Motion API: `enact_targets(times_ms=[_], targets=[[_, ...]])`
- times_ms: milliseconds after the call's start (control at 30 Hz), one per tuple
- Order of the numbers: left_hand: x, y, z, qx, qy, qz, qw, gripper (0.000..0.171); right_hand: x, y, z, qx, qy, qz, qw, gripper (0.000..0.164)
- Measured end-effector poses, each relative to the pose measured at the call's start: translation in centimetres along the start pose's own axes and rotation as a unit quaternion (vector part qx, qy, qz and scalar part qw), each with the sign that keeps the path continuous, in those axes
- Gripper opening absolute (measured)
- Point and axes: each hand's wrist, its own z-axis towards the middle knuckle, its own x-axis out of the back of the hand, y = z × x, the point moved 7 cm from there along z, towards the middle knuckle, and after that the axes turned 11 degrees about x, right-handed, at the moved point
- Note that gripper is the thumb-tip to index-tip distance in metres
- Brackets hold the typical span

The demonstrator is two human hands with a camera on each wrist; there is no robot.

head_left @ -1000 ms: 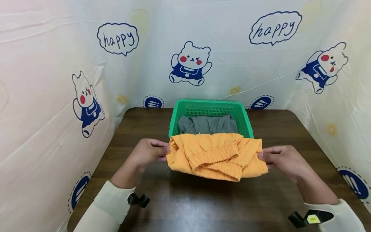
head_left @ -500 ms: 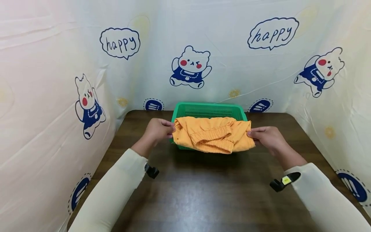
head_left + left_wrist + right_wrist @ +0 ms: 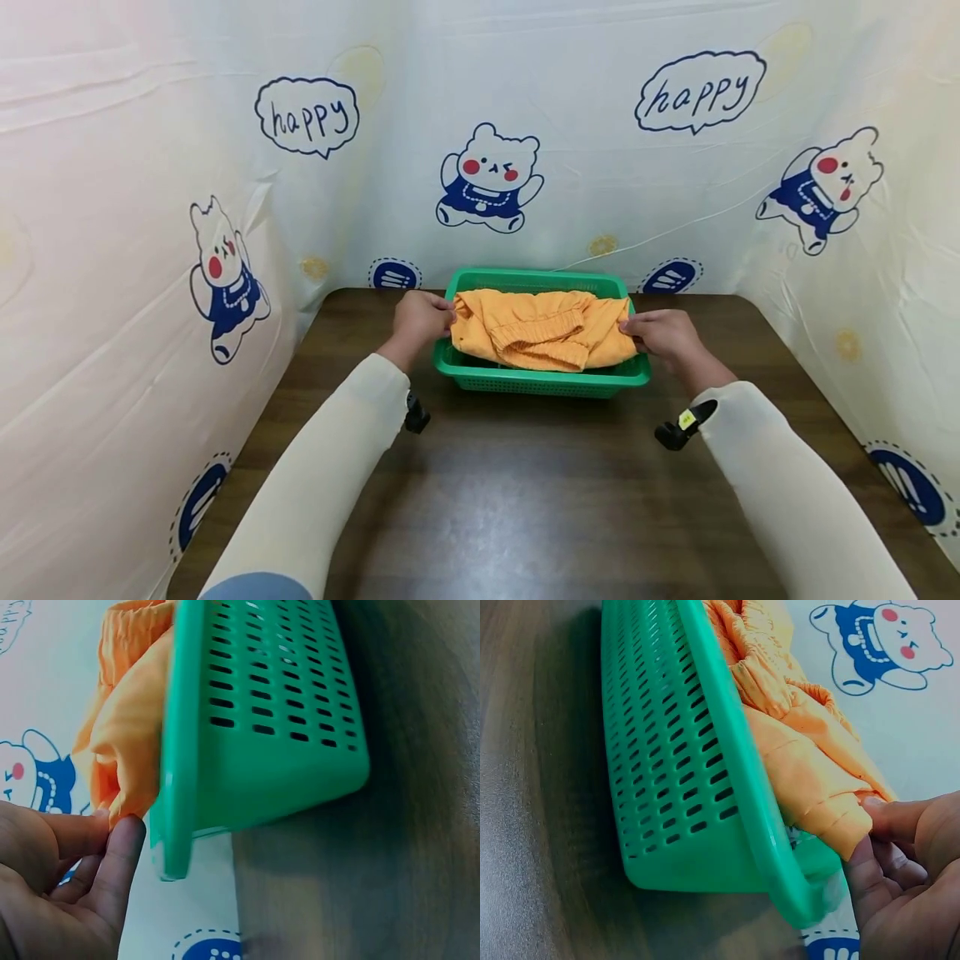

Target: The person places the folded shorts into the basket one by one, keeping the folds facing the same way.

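Observation:
Folded orange pants [image 3: 536,329] with a gathered elastic waistband stretch between both hands, over the opening of a green plastic basket [image 3: 540,383]. At their left end my left hand [image 3: 422,321] pinches the fabric between thumb and fingers; the left wrist view has this pinch at the basket's rim [image 3: 180,750]. My right hand [image 3: 663,335] grips the opposite end the same way, and in the right wrist view its thumb and fingers [image 3: 862,877] close on the folded corner. The pants sit at rim height and cover most of the opening, hiding what lies inside.
The basket stands at the far side of a dark brown wooden table [image 3: 487,492]. A pale curtain [image 3: 585,100] printed with bears and lettering surrounds the table at the back and sides. Each wrist carries a small black camera [image 3: 678,429].
Both hands have carried the orange pants forward, away from the person, and lowered them to the basket. The grey cloth seen earlier inside the basket is now covered.

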Motion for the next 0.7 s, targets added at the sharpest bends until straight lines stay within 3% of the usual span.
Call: enact_targets(times_ms=[167,400,567,700], targets=[[-0.2,-0.2,-0.2,-0.045,0.043,0.033,0.9975,0.009,-0.7,0.0,0.0,-0.017,0.008,-0.001,1.0,0.035],[0.4,0.5,-1.0,-0.11,0.104,0.033,0.9879,0.017,-0.2,-1.0,-0.6,0.008,0.043,0.001,0.999,0.031],[0.6,0.5,-1.1,-0.123,0.108,0.038,0.9858,0.021,0.3,-0.7,-0.5,0.024,0.044,-0.018,0.999,0.034],[0.5,0.8,-1.4,-0.133,0.099,0.064,0.9841,0.027,0.6,-1.0,-0.4,0.075,0.059,-0.073,0.993,0.034]])
